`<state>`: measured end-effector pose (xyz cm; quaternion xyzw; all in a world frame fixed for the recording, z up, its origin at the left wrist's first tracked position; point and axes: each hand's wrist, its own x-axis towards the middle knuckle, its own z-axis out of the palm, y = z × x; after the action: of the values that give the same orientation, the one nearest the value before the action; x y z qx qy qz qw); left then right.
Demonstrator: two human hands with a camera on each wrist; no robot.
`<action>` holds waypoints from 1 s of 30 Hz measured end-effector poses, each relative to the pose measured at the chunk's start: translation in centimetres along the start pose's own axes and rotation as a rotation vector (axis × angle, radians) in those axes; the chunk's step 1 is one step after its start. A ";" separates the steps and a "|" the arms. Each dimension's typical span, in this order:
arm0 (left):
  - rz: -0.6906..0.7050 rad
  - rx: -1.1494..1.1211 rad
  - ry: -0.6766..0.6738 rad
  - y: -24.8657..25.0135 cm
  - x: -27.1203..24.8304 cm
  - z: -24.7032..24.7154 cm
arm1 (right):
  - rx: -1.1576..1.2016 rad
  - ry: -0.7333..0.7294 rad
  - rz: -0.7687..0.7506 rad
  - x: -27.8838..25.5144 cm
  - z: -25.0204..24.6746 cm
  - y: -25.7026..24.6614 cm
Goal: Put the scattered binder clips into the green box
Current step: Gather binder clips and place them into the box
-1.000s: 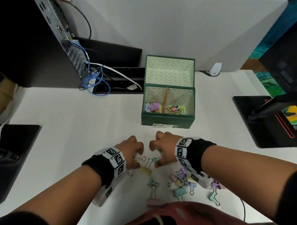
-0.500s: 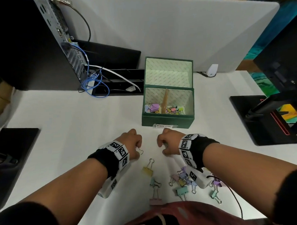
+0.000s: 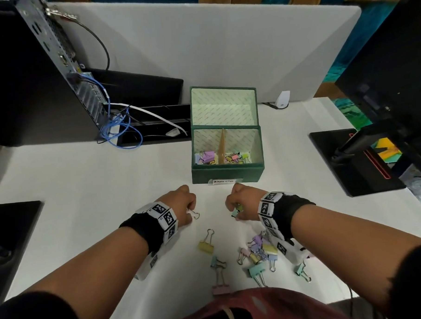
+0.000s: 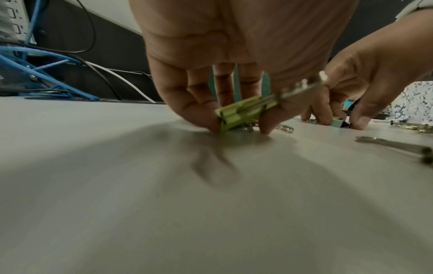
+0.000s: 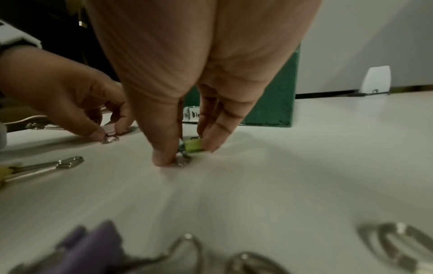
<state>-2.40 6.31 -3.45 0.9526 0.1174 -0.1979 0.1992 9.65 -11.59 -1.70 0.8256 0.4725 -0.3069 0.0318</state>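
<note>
My left hand [image 3: 184, 208] pinches a lime-green binder clip [image 4: 239, 113] against the white table, fingertips touching the surface; a wire loop [image 3: 195, 215] sticks out beside it. My right hand [image 3: 240, 206] pinches a green clip [image 5: 193, 145], its thumb pressing on the clip's metal loop. Both hands sit just in front of the green box [image 3: 227, 174], which is open with several coloured clips inside. A yellow clip [image 3: 206, 245], a pile of pastel clips [image 3: 259, 251], a pink clip [image 3: 220, 289] and a teal clip [image 3: 302, 270] lie nearer my body.
A computer case [image 3: 56, 69] with blue cables [image 3: 116, 129] stands at the back left. A black monitor base [image 3: 354, 162] is to the right and a dark pad [image 3: 12, 230] to the left. A white divider panel [image 3: 200, 51] closes the back.
Both hands have moved away from the scattered clips toward the box and spread apart. The right hand has taken hold of the green clip that lay near the yellow one.
</note>
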 end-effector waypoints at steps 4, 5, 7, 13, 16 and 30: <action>0.018 0.014 -0.038 -0.1 0.0 -0.4 | 0.066 -0.001 0.076 0.1 -0.1 -0.2; 0.027 0.009 -0.052 -0.1 0.1 -0.5 | 0.083 -0.004 0.088 0.1 -0.1 -0.1; 0.032 0.014 -0.068 0.0 0.2 -0.6 | 0.098 0.004 0.103 0.0 -0.2 0.0; -0.024 0.017 -0.027 0.1 0.0 -0.5 | 0.140 0.063 0.152 -0.9 -0.6 1.4; -0.042 -0.036 -0.001 -0.1 -0.3 -0.6 | 0.264 0.129 0.181 -1.9 -2.2 1.5; -0.010 -0.473 0.349 2.8 0.1 -6.8 | 0.836 0.511 0.227 -1.9 -8.2 3.0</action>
<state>0.74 6.71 3.15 0.8987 0.1973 0.0008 0.3917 15.29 -11.89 5.25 0.8627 0.2091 -0.2525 -0.3850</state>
